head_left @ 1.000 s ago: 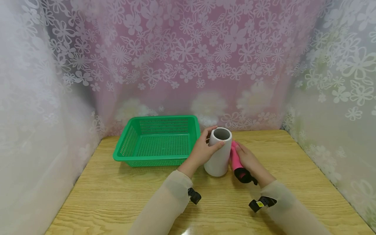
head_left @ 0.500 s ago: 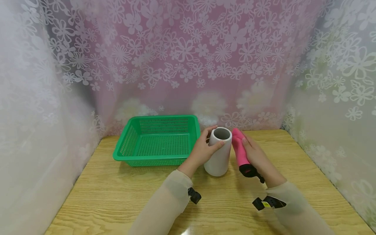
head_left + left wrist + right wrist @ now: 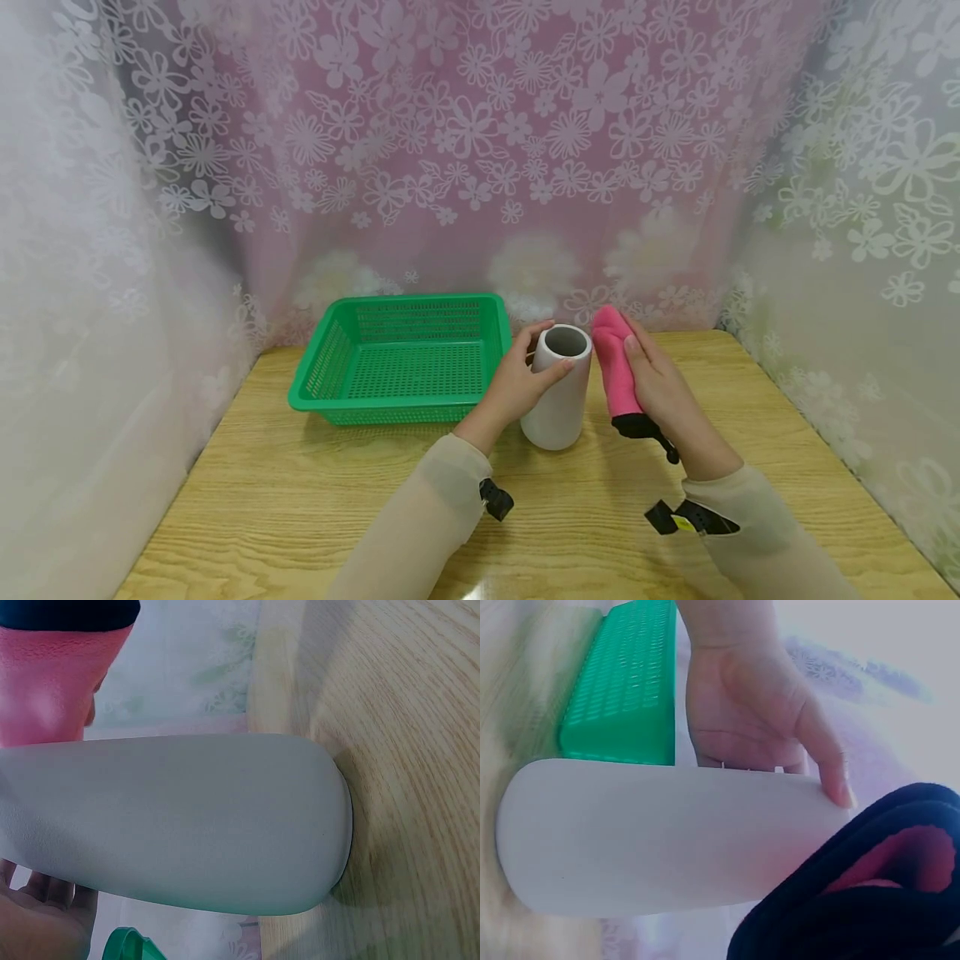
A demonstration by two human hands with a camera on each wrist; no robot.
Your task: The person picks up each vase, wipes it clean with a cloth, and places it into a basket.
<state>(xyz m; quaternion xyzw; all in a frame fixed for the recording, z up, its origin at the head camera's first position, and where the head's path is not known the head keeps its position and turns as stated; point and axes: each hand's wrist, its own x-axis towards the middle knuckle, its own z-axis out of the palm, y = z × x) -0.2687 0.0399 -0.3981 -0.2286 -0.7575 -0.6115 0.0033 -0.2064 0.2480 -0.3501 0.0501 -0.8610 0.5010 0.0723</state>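
Raised since a second ago, the pink cloth (image 3: 618, 375) is gripped in the right hand (image 3: 662, 383); only the right wrist view shows me its pink-lined opening (image 3: 921, 847). Just left, the left hand (image 3: 519, 382) clasps the upright white vase (image 3: 558, 408) near its top. Farther left stands a green basket (image 3: 390, 407).

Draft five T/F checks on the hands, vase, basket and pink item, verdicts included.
1. The left hand grips the white vase near its rim. True.
2. The white vase lies on its side. False: it stands upright on the wooden table.
3. The right hand holds the pink cloth item. True.
4. In the head view, the green basket is left of the white vase. True.
5. The pink cloth item lies in the green basket. False: it is in the right hand, on the vase's other side.
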